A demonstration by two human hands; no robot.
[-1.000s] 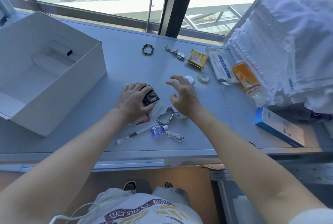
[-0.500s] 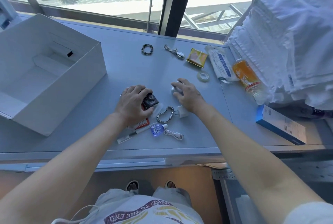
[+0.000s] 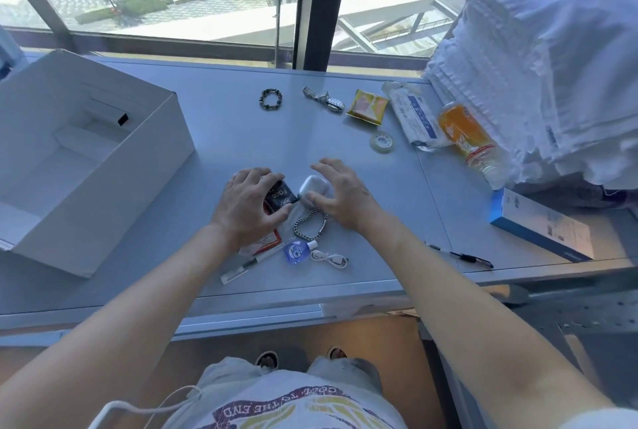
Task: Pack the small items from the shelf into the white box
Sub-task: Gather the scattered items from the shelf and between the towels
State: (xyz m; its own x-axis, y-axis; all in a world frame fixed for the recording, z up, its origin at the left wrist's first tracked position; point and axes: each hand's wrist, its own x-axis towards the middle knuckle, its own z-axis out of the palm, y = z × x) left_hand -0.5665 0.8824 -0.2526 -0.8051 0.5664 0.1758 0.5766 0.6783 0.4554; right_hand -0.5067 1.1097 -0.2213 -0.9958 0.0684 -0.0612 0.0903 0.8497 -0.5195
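step: gathering; nothing sat in the open white cardboard box point(image 3: 103, 166) yet.
left hand point(image 3: 247, 207): clutched black "Face" sachet point(image 3: 280, 194), right of box.
right hand point(image 3: 340, 193): curled round glossy white rounded case point(image 3: 310, 184), beside sachet.
next: likely lift both, carry left into box.

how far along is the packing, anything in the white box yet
Nothing looks packed: the white box shows only its own insert. In hand: the left hand grips a black packet and the right hand curls round a white case. Left on the shelf: chain bracelet, blue bottle, bead bracelet, watch, tape roll.
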